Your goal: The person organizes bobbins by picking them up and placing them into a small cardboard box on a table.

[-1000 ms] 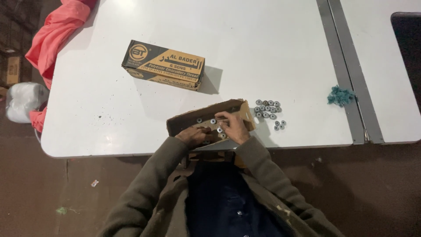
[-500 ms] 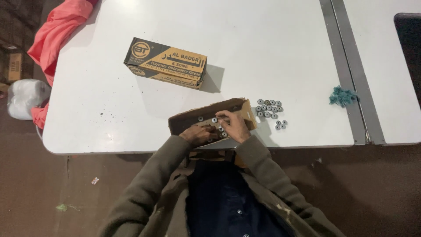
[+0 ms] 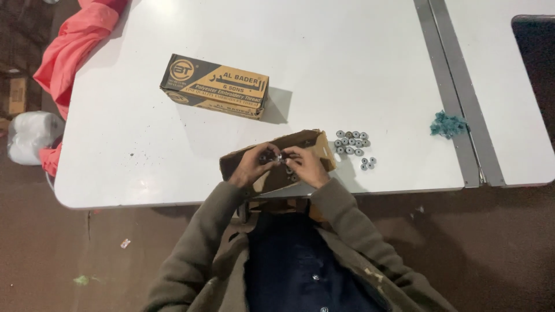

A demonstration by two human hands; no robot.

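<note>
An open brown cardboard box [image 3: 315, 143] lies at the near edge of the white table [image 3: 173, 150]. Both my hands are over it. My left hand [image 3: 252, 164] and my right hand [image 3: 304, 164] meet at the fingertips around a small round metal part [image 3: 278, 157]. More small round parts [image 3: 291, 172] lie inside the box under my right hand. A cluster of several grey round parts [image 3: 350, 142] sits on the table just right of the box, with a smaller group [image 3: 367, 163] below it.
A long yellow and black printed carton [image 3: 215, 86] lies further back on the table. Pink cloth [image 3: 72, 43] hangs over the far left corner. A teal tuft of thread [image 3: 447, 124] lies by a grey metal strip [image 3: 454, 98] on the right. A white bag [image 3: 29, 134] is on the floor.
My fingertips have drawn together over the box around one small part. The view has shifted slightly; the carton and loose parts stay where they were.
</note>
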